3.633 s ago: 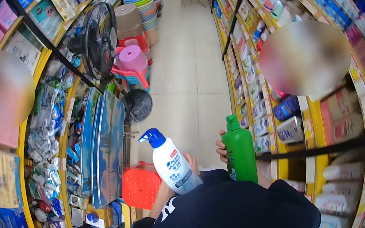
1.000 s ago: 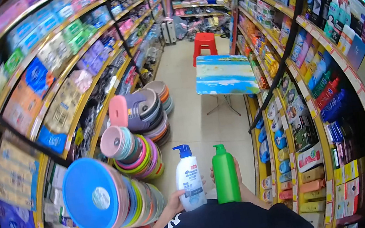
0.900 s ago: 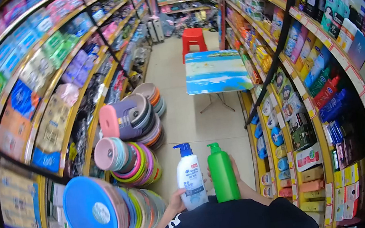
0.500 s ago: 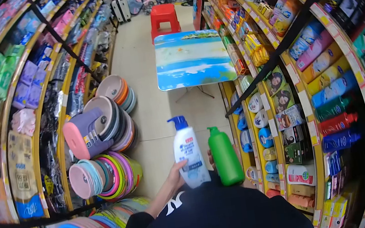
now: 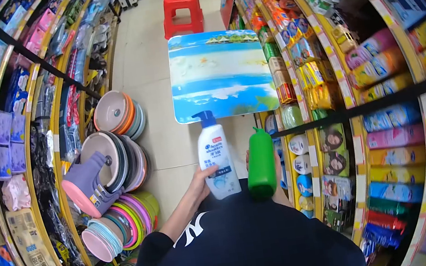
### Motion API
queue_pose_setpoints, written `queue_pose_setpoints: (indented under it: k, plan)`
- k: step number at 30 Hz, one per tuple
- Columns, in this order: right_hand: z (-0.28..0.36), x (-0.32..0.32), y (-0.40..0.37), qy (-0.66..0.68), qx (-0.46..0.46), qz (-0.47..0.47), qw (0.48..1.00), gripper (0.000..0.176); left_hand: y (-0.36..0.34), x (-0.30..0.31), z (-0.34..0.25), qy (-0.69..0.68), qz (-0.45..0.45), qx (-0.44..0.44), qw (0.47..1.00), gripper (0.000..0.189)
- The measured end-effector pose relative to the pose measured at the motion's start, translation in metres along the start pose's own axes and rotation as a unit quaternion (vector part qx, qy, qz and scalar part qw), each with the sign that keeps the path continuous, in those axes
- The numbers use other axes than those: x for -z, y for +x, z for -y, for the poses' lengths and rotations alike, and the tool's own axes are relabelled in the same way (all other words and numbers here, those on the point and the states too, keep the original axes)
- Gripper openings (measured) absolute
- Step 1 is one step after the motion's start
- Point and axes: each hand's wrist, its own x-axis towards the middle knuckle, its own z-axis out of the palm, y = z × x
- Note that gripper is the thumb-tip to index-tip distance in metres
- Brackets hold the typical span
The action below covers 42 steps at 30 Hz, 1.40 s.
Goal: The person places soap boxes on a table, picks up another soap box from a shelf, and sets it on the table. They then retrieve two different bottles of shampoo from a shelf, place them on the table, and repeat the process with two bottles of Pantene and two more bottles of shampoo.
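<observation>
Two bottles are up in front of me, one per hand, both clear of any shelf and over the aisle floor (image 5: pixel 163 139). My left hand (image 5: pixel 198 180) is closed round the lower body of the white pump bottle (image 5: pixel 216 159), thumb across the front label and the other fingers behind it out of sight; the bottle stands nearly upright, blue pump on top. I'd say it is gripped low so the label stays readable. My right hand (image 5: pixel 277 163) is mostly hidden behind the green bottle (image 5: pixel 260 161). Only a strip of skin shows each side of it, so the fingers wrap it from the back and hold it, but I cannot tell the exact finger positions. The green bottle is tilted slightly right, cap up, just beside the white one and not touching it as far as I can see. Both bottle bases are cut off by my dark garment (image 5: pixel 243 242). Beyond them, the white bottle's pump overlaps the near edge of the beach-print folding table (image 5: pixel 221 72). Stacked plastic basins (image 5: pixel 120 161) sit at the left, and the stocked shelves (image 5: pixel 355 130) are close on the right.
</observation>
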Motion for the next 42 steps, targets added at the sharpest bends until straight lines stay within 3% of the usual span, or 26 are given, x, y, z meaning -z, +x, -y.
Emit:
queue_pose_setpoints:
  k: [5, 7, 9, 10, 12, 14, 16, 19, 23, 28, 38, 41, 42]
  plan:
    - [0.052, 0.004, 0.092, -0.053, -0.007, -0.031, 0.998, 0.053, 0.075, 0.007, -0.029, -0.056, -0.102, -0.085, 0.990, 0.035]
    - [0.080, 0.009, 0.142, -0.074, -0.004, -0.043, 0.996, 0.049, 0.105, 0.009, -0.042, -0.086, -0.138, -0.078, 0.984, 0.037]
    - [0.109, -0.007, 0.190, -0.156, 0.030, -0.113, 0.981, 0.044, 0.143, 0.011, -0.056, -0.110, -0.176, -0.059, 0.977, 0.038]
    - [0.117, -0.018, 0.216, -0.189, 0.047, -0.152, 0.969, 0.042, 0.166, 0.014, -0.061, -0.084, -0.204, -0.077, 0.972, 0.039]
    - [0.146, 0.014, 0.282, -0.182, -0.017, -0.153, 0.971, 0.041, 0.208, 0.018, -0.068, -0.017, -0.262, -0.092, 0.961, 0.039]
    - [0.163, 0.023, 0.338, -0.292, 0.051, -0.170, 0.940, 0.054, 0.250, 0.022, -0.078, 0.037, -0.285, -0.074, 0.955, 0.042]
    - [0.176, 0.017, 0.379, -0.345, 0.017, -0.222, 0.912, 0.064, 0.293, 0.038, -0.083, 0.058, -0.276, -0.039, 0.959, 0.043]
    - [0.186, 0.050, 0.433, -0.507, 0.057, -0.236, 0.827, 0.068, 0.358, 0.065, -0.084, 0.081, -0.281, -0.011, 0.956, 0.045]
    - [0.184, 0.068, 0.466, -0.601, 0.030, -0.258, 0.755, 0.072, 0.426, 0.088, -0.077, 0.143, -0.318, -0.017, 0.937, 0.042]
    - [0.178, 0.100, 0.497, -0.693, 0.016, -0.248, 0.677, 0.073, 0.484, 0.099, -0.074, 0.227, -0.322, 0.053, 0.918, 0.048]
    - [0.174, 0.106, 0.510, -0.680, 0.084, -0.169, 0.709, 0.075, 0.544, 0.112, -0.082, 0.352, -0.249, 0.124, 0.894, 0.049]
    - [0.173, 0.136, 0.508, -0.622, 0.101, -0.153, 0.761, 0.073, 0.544, 0.120, -0.082, 0.358, -0.246, 0.149, 0.888, 0.050]
    - [0.175, 0.133, 0.506, -0.626, 0.089, -0.164, 0.757, 0.072, 0.542, 0.122, -0.079, 0.376, -0.254, 0.125, 0.882, 0.052]
